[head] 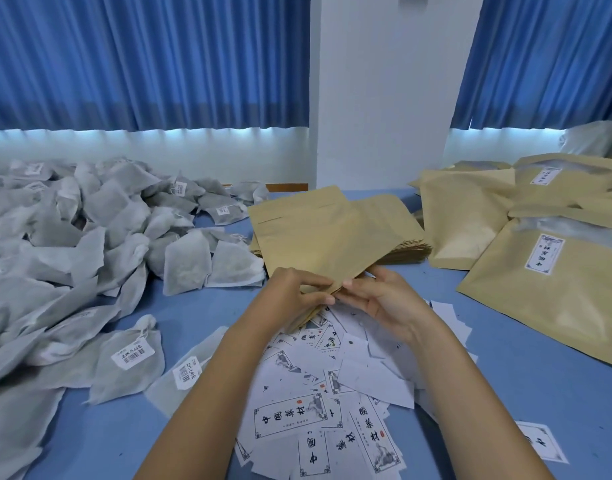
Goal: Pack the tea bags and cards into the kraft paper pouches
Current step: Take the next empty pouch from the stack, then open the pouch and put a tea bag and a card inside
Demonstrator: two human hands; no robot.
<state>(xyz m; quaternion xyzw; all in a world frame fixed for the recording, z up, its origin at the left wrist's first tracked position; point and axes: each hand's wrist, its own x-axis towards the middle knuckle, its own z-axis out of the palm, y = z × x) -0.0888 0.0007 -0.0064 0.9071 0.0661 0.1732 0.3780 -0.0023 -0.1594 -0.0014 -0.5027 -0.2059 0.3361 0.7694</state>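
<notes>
cards [297,415] loose at 6 o'clock | left hand [294,296] and right hand [384,303], fingertips pinching near edge of kraft pouch [318,237] over stack [408,251] at 12 | tea bags [90,237] heaped at 9 | risk: flat pouches cling, two may lift together

Tan pouches [318,233], grey tea bags [100,216] and white cards [297,414] (black-printed) are seen on a blue desk [526,393].

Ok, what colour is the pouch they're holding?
The pouch is plain tan kraft brown, no print on the visible side; seen best in the head view.
</notes>
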